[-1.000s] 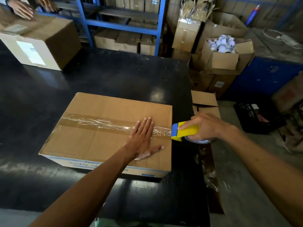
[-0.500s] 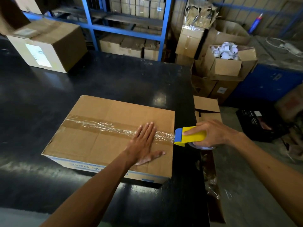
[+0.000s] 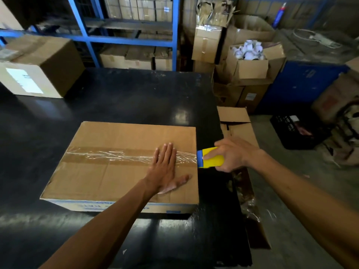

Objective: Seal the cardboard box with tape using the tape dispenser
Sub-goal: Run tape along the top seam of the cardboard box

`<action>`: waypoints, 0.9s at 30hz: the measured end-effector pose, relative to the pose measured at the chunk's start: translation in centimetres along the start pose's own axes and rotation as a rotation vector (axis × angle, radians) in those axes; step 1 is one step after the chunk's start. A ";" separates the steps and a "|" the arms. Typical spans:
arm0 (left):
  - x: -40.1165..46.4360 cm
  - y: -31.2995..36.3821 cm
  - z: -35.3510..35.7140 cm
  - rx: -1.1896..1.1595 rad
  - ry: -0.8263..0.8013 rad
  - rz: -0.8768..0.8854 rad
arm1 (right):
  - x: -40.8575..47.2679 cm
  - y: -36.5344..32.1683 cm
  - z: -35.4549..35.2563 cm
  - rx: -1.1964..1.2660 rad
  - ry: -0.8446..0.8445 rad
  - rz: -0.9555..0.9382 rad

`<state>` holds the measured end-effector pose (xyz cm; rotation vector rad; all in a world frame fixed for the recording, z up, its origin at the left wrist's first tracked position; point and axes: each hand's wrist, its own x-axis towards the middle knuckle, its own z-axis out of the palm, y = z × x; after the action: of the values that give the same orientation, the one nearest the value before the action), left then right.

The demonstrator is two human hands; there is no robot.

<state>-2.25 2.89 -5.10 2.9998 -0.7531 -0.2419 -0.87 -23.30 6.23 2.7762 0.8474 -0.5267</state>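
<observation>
while the left hand [image 3: 163, 167] lies flat and open on the brown cardboard box [image 3: 124, 164], gripping nothing, it pins the clear tape strip [image 3: 108, 156] along the seam.
right hand [image 3: 231, 154] wraps closed round the yellow-and-blue tape dispenser [image 3: 210, 157] just past the box's right edge, likely ready to cut; box sits on the black table [image 3: 116, 98].

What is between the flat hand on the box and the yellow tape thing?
In the head view, a short stretch of crinkly clear tape on the cardboard box runs from the left hand to the tape dispenser. Nothing else lies there.
</observation>
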 end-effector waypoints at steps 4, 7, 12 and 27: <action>1.9 4.2 -1.1 -0.228 -0.030 -0.225 | 0.4 -2.9 1.8 -0.080 -0.035 -0.016; 3.6 6.5 -1.7 -0.283 -0.031 -0.408 | 0.2 -3.0 3.5 0.015 0.036 0.119; 4.2 7.6 -0.3 -0.205 0.020 -0.481 | -0.8 -0.4 4.0 0.206 0.185 0.372; -6.4 -7.0 -0.9 -0.126 -0.149 0.246 | 2.7 -12.0 -4.6 1.169 0.710 0.378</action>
<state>-4.41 12.09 -3.88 2.7596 -1.0658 -0.4856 -4.32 -10.86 8.45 4.1678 -0.0464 0.1605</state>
